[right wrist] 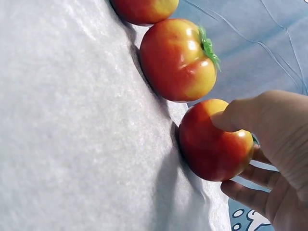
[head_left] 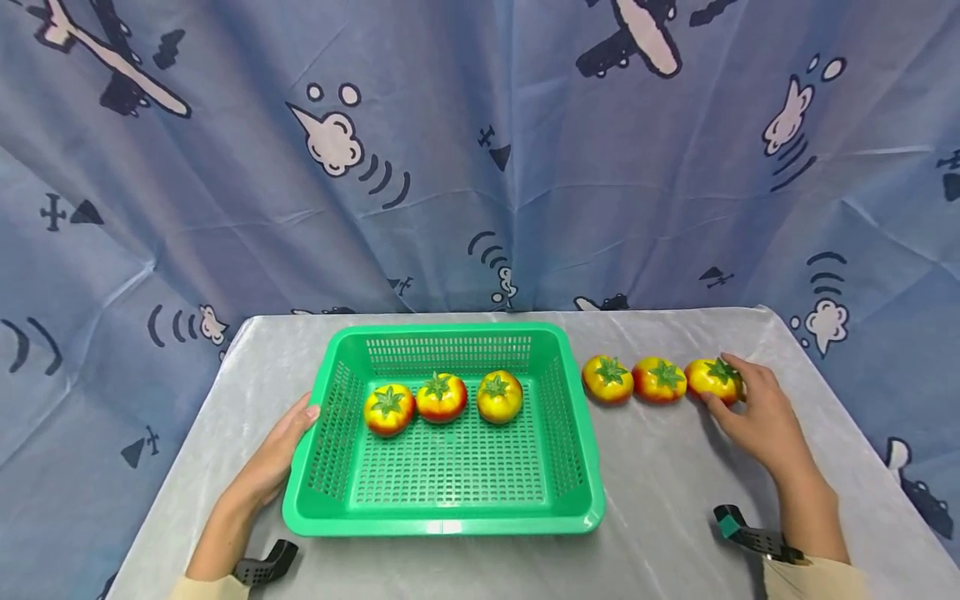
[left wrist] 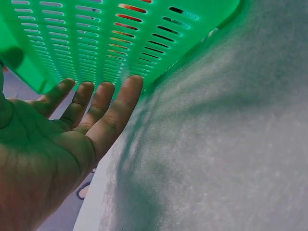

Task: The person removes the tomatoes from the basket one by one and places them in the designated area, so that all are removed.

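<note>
My left hand (head_left: 279, 450) holds the left rim of a green plastic basket (head_left: 442, 527), its thumb over the rim. In the left wrist view, the fingers (left wrist: 126, 98) lie against the slotted outer wall. Three red-and-yellow tomatoes with green leafy tops sit inside: a left one (head_left: 389, 410), a middle one (head_left: 442, 397) and a right one (head_left: 500, 397). Right of the basket, my right hand (head_left: 765, 417) pinches the outermost tomato (right wrist: 211, 144) of a row of three, thumb on its near side, fingers behind. That tomato appears to rest on the table.
Two more tomatoes, one near the basket (head_left: 607, 380) and one in the middle of the row (head_left: 660, 381), lie on the grey cloth-covered table (head_left: 660, 483). A blue patterned curtain (head_left: 450, 167) hangs behind the table. Dark bands circle both wrists.
</note>
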`<state>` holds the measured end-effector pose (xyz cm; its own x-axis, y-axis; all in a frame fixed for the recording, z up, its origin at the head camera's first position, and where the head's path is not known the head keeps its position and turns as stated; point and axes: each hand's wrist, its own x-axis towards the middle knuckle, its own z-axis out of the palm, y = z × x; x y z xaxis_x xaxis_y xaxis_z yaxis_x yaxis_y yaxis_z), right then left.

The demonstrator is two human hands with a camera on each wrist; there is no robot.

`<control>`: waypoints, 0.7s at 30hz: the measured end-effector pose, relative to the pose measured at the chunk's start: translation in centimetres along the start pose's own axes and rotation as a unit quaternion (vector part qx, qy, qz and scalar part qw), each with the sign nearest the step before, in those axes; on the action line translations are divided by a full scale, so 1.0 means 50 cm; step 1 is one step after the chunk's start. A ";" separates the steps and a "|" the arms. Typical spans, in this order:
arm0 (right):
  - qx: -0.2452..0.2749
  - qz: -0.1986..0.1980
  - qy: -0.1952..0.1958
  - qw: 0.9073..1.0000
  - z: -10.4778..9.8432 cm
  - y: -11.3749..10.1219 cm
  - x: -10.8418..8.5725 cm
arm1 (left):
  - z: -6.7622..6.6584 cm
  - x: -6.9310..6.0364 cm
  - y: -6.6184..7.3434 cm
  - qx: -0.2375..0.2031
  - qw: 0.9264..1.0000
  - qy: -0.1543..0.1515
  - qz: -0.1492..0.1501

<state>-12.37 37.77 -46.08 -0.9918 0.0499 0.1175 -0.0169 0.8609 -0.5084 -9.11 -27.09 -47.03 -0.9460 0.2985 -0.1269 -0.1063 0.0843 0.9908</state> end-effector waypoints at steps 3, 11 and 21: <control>-0.002 0.002 -0.002 1.000 0.003 0.003 -0.002 | -0.001 0.000 -0.001 -0.001 1.000 -0.003 0.004; -0.003 -0.007 -0.005 1.000 0.005 0.001 -0.002 | -0.001 -0.001 -0.001 0.003 1.000 -0.003 0.006; 0.001 -0.005 -0.018 1.000 0.006 0.004 -0.002 | 0.000 -0.001 -0.004 -0.001 1.000 -0.003 0.007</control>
<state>-12.30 37.78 -46.46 -0.9955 0.0224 0.0926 -0.0280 0.8604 -0.5089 -9.01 -27.12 -47.24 -0.9454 0.3058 -0.1129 -0.0931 0.0786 0.9925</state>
